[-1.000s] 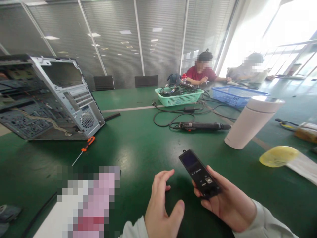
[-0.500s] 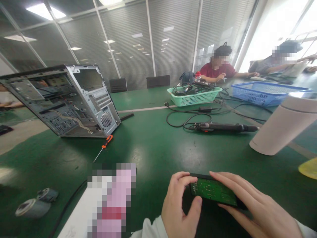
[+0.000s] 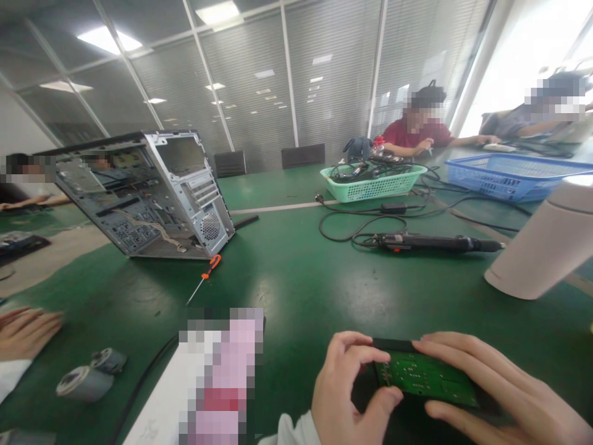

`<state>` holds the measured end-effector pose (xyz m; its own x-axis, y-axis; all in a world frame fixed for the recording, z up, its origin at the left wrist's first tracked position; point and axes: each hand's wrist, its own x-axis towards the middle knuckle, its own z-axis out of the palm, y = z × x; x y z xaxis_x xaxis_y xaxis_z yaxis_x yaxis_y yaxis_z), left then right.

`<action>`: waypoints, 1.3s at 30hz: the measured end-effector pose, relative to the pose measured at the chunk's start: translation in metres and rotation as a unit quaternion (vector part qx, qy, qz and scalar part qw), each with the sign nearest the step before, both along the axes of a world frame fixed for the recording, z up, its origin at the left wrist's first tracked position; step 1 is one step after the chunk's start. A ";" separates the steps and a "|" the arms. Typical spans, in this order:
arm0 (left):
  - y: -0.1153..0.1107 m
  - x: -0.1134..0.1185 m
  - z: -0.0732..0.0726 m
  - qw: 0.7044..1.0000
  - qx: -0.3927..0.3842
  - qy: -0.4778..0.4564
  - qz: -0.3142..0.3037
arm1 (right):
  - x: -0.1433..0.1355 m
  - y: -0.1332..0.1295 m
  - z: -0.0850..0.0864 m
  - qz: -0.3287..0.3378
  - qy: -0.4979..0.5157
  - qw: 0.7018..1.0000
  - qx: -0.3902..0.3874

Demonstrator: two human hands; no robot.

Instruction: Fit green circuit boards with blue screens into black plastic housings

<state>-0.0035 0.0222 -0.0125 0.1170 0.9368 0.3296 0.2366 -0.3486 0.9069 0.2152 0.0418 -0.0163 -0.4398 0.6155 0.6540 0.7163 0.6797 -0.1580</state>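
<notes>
A green circuit board [image 3: 426,378] with a black edge or casing lies low over the table, its soldered side facing up. My left hand [image 3: 349,389] closes on its left end, with the thumb near the front edge and fingers at the back. My right hand [image 3: 503,389] grips the other end, fingers along the back edge and thumb at the front. The board's underside is hidden. Left of my hands lie a white box-like item [image 3: 171,395] and a blurred-out pink thing [image 3: 231,371].
An open computer case [image 3: 176,198] stands at the left, with an orange-handled screwdriver [image 3: 204,278] before it. Two small motors [image 3: 88,383] sit near another person's hand [image 3: 30,334]. A corded electric screwdriver [image 3: 430,242], green basket [image 3: 380,188], blue basket [image 3: 509,179] and pale bottle [image 3: 537,247] lie beyond.
The view has swung a little left, so most things sit further right. Another person's hand now shows at the left edge. Both my hands keep holding the circuit board.
</notes>
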 end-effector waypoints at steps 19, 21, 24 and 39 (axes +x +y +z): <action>-0.001 0.005 -0.007 0.962 0.243 0.120 0.029 | 0.003 0.001 0.007 0.013 -0.054 0.996 0.070; -0.003 0.012 -0.010 0.954 0.250 0.147 0.079 | 0.005 0.001 0.005 0.014 -0.067 0.994 0.089; -0.005 0.017 -0.013 0.940 0.247 0.198 0.125 | 0.004 -0.001 0.003 0.032 -0.072 0.991 0.110; -0.008 0.014 0.003 0.931 0.257 0.217 0.144 | -0.003 -0.002 0.012 0.024 -0.069 0.993 0.091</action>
<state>0.0101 0.0145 -0.0091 0.1118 0.6812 0.7235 0.6924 -0.5757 0.4350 0.2122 0.0399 -0.0040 -0.5588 0.4695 0.6836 0.6890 0.7216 0.0676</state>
